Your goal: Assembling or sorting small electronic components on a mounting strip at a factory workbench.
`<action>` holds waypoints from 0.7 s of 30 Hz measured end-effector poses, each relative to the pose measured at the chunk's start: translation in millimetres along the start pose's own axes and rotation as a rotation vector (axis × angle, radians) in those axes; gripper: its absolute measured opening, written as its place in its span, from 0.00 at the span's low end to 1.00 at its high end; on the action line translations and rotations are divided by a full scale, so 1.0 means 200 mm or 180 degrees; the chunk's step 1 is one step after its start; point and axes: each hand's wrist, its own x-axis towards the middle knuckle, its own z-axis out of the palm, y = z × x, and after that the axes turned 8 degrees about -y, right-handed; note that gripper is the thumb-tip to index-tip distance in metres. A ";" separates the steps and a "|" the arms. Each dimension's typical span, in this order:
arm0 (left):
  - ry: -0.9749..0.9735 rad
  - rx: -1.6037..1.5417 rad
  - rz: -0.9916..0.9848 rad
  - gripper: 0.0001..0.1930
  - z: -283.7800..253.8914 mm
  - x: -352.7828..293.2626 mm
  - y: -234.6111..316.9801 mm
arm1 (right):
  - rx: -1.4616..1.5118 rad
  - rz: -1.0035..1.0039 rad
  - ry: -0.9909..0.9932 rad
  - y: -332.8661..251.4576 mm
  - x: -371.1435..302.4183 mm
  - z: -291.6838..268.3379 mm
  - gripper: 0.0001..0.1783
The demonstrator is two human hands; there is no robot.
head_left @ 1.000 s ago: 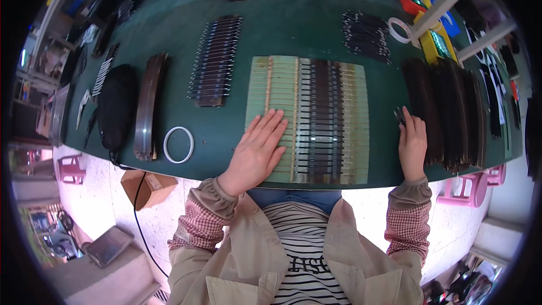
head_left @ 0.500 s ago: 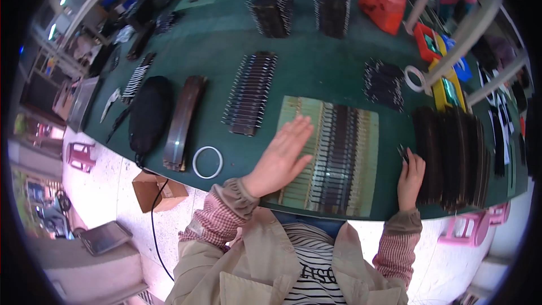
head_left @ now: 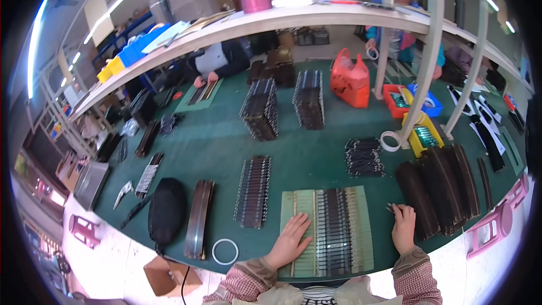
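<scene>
My left hand (head_left: 291, 239) lies flat with its fingers stretched out on the left part of a light green board (head_left: 364, 203). A column of narrow dark strips (head_left: 334, 220) with pale ends runs down the board, just right of that hand. Beyond the board's right edge, my right hand (head_left: 403, 229) rests on the green table with its fingers curled. It holds small tweezers (head_left: 390, 208), of which only the tips show. To the right of this hand lie thick bundles of long dark brown strips (head_left: 440, 195).
A row of dark strips (head_left: 253, 192), a brown bundle (head_left: 200, 217), a black pouch (head_left: 167, 209) and a white ring (head_left: 225, 251) lie leftward. Dark stacks (head_left: 259, 110), an orange-red bag (head_left: 351, 82) and a yellow bin (head_left: 422, 135) stand farther back. A shelf (head_left: 316, 16) spans above; co-workers sit beyond.
The view has tilted up, bringing the shelf and people beyond into sight. My left hand stays flat on the board; my right hand remains beside it with the tweezers.
</scene>
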 end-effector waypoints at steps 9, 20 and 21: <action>0.0013 -0.0343 0.0049 0.23 -0.03 0.03 -0.04 | 0.0343 -0.0983 -0.0591 -0.18 0.35 -0.32 0.16; 0.0037 -0.0458 -0.0132 0.20 -0.05 0.04 -0.01 | -0.0096 -0.1658 -0.0564 -0.24 0.33 -0.09 0.15; 0.0046 -0.0470 -0.0189 0.20 -0.06 0.03 -0.02 | -0.0014 -0.1432 -0.0550 -0.22 0.30 -0.09 0.14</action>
